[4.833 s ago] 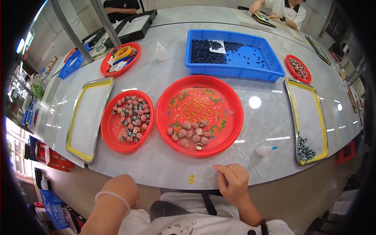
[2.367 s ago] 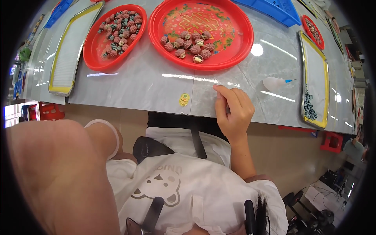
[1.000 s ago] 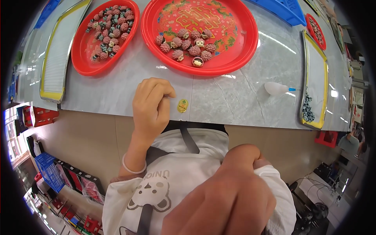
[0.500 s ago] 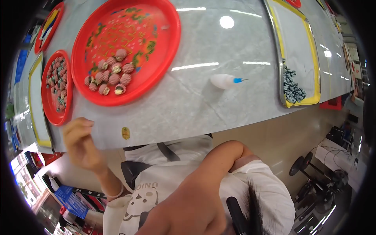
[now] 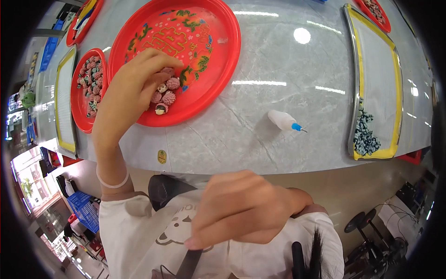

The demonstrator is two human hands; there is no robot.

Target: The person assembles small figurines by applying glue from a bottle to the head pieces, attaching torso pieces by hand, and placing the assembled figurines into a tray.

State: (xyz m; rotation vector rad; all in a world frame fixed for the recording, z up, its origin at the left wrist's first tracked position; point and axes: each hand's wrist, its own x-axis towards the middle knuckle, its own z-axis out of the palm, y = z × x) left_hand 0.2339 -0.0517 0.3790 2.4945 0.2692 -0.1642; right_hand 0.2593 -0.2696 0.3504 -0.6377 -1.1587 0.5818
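My left hand [image 5: 134, 88] reaches over the large round red tray [image 5: 223, 83], which has a printed flower pattern. Its fingers bend down onto a cluster of small pink ridged pieces [image 5: 169, 98] with cream and dark parts. One pink piece shows between finger and thumb; the hand hides others. In front of my chest, my right hand [image 5: 241, 207] is raised off the table, blurred, its fingers curled together. Anything inside them is hidden. Just below its thumb is a dark strap-like thing [image 5: 189, 265]. On the table lies a white squeeze bottle [image 5: 280, 119] with a blue needle tip.
A smaller red tray [image 5: 78, 100] of pink and dark pieces stands left. To the right, a yellow-edged metal tray [image 5: 395, 93] holds dark teal pieces [image 5: 367, 135]. Another yellow-edged tray [image 5: 66, 97] lies far left. The table's front edge curves before me.
My left hand has moved up and right from the table's front onto the pink pieces in the large tray. The right hand has come into view at my chest. The view has shifted.
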